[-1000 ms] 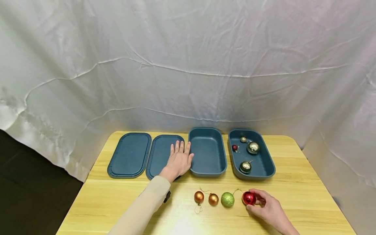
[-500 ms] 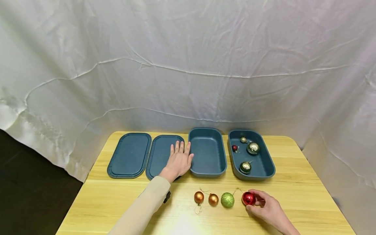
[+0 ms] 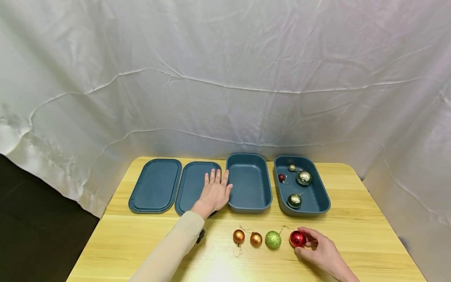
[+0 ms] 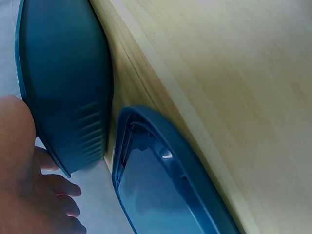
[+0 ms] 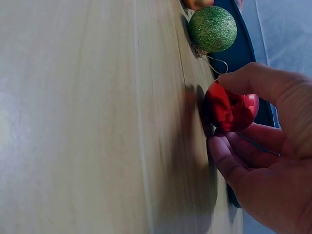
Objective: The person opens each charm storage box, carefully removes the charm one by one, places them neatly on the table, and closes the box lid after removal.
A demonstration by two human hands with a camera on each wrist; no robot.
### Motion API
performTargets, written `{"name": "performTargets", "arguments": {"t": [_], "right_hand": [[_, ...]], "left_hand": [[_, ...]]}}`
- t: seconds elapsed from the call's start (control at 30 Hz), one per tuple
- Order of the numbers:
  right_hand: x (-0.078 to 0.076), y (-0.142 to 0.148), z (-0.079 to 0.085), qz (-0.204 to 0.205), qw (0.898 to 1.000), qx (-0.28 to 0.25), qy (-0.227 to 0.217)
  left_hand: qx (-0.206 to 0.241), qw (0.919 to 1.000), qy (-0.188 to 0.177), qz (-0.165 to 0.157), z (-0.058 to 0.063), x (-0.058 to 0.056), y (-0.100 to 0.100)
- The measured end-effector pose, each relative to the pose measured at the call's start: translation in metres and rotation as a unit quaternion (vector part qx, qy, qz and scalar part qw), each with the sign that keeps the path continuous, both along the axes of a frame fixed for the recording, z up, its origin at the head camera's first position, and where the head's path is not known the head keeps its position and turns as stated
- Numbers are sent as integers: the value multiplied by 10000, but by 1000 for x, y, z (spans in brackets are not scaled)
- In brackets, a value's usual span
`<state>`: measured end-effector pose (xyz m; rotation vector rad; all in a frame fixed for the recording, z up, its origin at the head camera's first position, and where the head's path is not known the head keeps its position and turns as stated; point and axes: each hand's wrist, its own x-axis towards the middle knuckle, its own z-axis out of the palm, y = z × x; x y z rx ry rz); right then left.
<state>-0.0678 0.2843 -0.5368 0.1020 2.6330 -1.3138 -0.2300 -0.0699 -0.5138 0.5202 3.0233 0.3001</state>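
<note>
Ball (image 3: pixel 297 238) pinched in your right hand (image 3: pixel 322 250)

It is red and shiny, and you have it at the right end of a row, on the side of the table (image 3: pixel 359 239) close to you. Your thumb (image 5: pixel 261 80) is on one side and your fingers (image 5: pixel 228 158) curl round the other side. The wood is very near, but you cannot tell if the ball touches it.

Just to the left sits a green ball (image 3: pixel 273 239) full of glitter, with a thin gold string (image 5: pixel 214 62). Past that come a first orange ball (image 3: pixel 256 239) and an end orange ball (image 3: pixel 238 236), whose loop points toward you.

Behind the row is the right box (image 3: pixel 315 199), which is blue. Four balls sit in it: a tiny dark red ball (image 3: pixel 281 178), a small gold ball (image 3: pixel 292 167), a big gold ball (image 3: pixel 304 178) and a dark shiny ball (image 3: pixel 294 201). Next to it, on the left, is the left box (image 3: pixel 249 184), blue too.

Your left hand (image 3: pixel 214 194) is wide, with fingers spread over a blue lid (image 3: pixel 192 188) and right by the rim of the left box. You cannot tell if it touches that rim. Your arm on that side wears a pale sleeve (image 3: pixel 165 250). Another lid (image 3: pixel 156 186) lies flat farther left. Behind everything hangs a wrinkly silver cloth (image 3: pixel 225 105)
</note>
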Motion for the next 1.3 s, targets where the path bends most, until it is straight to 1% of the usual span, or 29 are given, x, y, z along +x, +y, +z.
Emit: {"name": "performTargets", "arguments": {"t": [0.17, 0.27, 0.37, 0.53, 0.7, 0.8, 0.87, 0.93, 1.0, 1.1, 1.2, 1.3], "right_hand": [[1, -1, 1, 11, 9999, 65, 91], [0, -1, 1, 21, 9999, 73, 152], [0, 0, 1, 24, 9998, 89, 180], [-2, 0, 1, 28, 9996, 153, 220], [-1, 0, 1, 29, 9997, 132, 222], [-1, 1, 2, 56, 9994, 118, 322], [0, 3, 4, 78, 9987, 68, 500], [-1, 7, 6, 152, 9961, 11, 870], [-3, 11, 11, 209, 9929, -1, 1172], [-10, 18, 22, 268, 9869, 83, 1587], [-23, 25, 34, 234, 9854, 159, 1679], [-38, 30, 45, 202, 9841, 161, 1759]], "left_hand": [[-57, 10000, -3, -29, 2, -1, 0], [-82, 10000, 39, -20, 5, -2, 1], [-15, 10000, 57, -46, 9, -3, 4], [149, 9997, -4, -191, 16, -4, 13], [63, 9994, 17, -346, 16, -1, 22], [24, 9989, 47, -469, 15, 0, 27], [39, 9982, 36, -594, 16, 2, 32], [109, 9968, 13, -798, 17, 2, 37], [171, 9942, -46, -1056, 18, 2, 43], [334, 9881, -80, -1499, 17, 3, 52], [391, 9821, -100, -1839, 16, 3, 63], [423, 9772, -48, -2081, 16, 2, 76]]}}
